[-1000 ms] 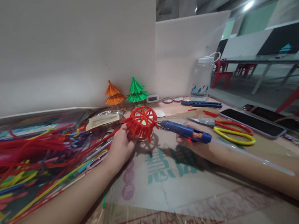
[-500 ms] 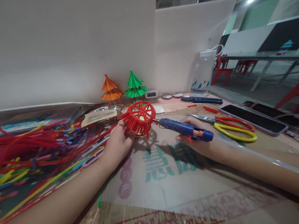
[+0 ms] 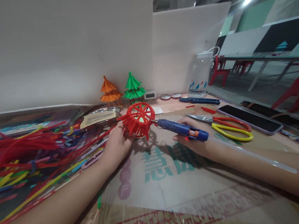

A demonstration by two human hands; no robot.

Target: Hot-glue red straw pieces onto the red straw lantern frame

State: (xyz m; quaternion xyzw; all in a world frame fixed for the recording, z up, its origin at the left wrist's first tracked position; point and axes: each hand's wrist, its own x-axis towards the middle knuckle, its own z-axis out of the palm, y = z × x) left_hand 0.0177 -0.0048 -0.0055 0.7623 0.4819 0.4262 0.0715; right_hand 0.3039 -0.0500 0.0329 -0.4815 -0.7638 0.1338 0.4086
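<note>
My left hand (image 3: 118, 141) is closed on the left edge of a red pipe-cleaner piece (image 3: 140, 117), a spoked ring with short red strips sloping down around its side. My right hand (image 3: 189, 136) grips a blue hot glue gun (image 3: 182, 128), with a small red light showing near its rear. A clear glue stick (image 3: 266, 160) trails out behind it over my right forearm. The metal nozzle points left and meets the right rim of the red ring; whether it touches cannot be made out. Fingertips of my left hand are partly hidden behind the red strips.
Loose pipe cleaners (image 3: 22, 150) pile up at left. Orange (image 3: 109, 91) and green (image 3: 133, 87) pagoda-like models stand behind, near a steel dish (image 3: 104, 113). To the right lie scissors (image 3: 233, 131), a phone (image 3: 249, 118), blue pliers-like tool (image 3: 199, 101) and a water bottle (image 3: 200, 74).
The whole view has shifted slightly. Both hands keep their hold, and the glue gun's nozzle stays at the ring's right rim.
</note>
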